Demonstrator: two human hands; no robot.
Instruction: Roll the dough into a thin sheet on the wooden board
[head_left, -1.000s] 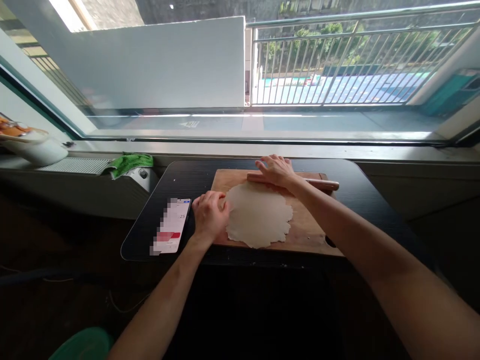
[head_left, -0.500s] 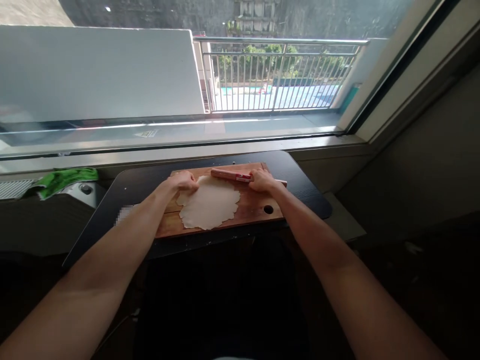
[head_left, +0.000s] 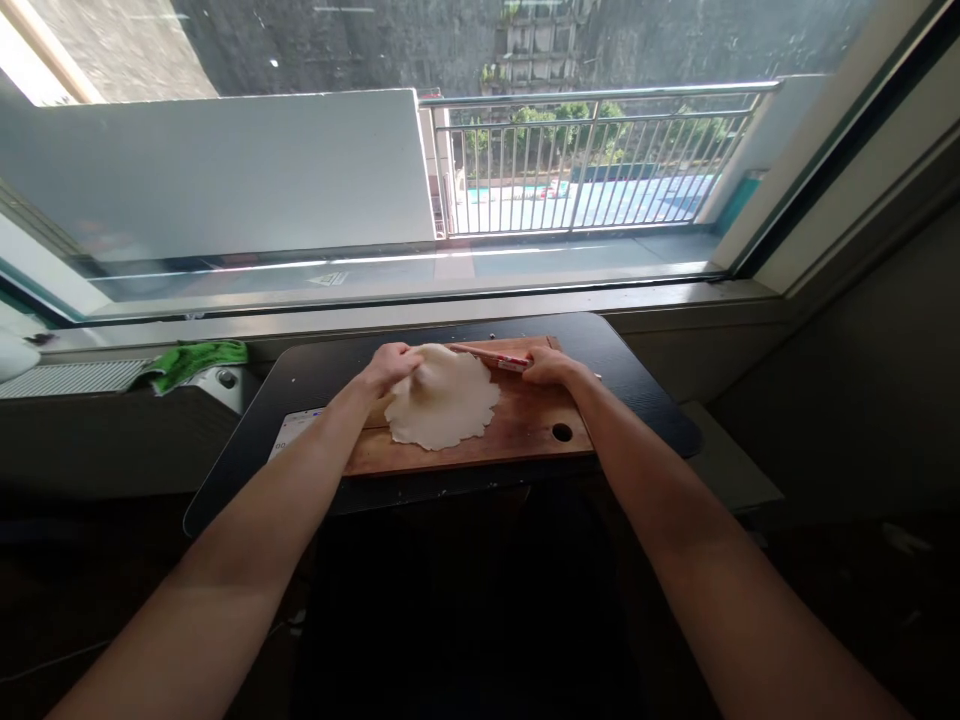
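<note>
Beside the window, left hand (head_left: 390, 366) pinches rolled-out dough (head_left: 444, 405) edge up; right hand (head_left: 546, 366) grips rolling pin (head_left: 491, 356) on cutting board (head_left: 525, 430).

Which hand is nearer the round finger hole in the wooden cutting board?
Right. The right hand sits on the rolling pin just beyond the hole; the left hand pinches the dough sheet across the board.

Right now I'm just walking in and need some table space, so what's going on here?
A person is working a flat round of dough on a wooden cutting board on a dark table by the window. The left hand lifts the dough's far edge; the right hand grips a rolling pin lying along the board's far side.
</note>
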